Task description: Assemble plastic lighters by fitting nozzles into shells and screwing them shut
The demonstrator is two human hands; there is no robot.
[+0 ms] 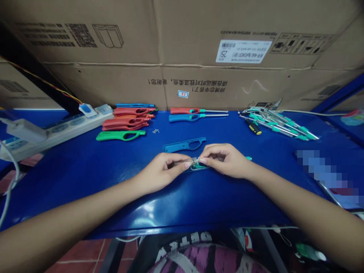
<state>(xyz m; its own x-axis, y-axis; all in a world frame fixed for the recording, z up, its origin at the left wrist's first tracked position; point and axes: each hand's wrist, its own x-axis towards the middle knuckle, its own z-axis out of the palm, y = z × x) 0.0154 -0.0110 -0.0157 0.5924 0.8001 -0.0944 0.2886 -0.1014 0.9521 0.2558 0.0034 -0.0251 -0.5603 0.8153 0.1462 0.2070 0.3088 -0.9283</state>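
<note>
Over the table point(159, 216), our left hand point(157, 172) has its fingers closed on a clear piece point(194, 160), probably steadying it, while our right hand point(231, 161) pinches a small pale bit point(198, 160) at its end. Just beyond lies a blue casing half point(182, 145), seemingly within easy reach; farther, silver rods point(280, 123) lie bundled by the carton point(119, 83).

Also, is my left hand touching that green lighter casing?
Apart: the head view shows blue table between your left hand and the green lighter casing.

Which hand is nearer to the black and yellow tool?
Right. The right hand is below and left of the tool in view; the left hand is much farther left.
</note>
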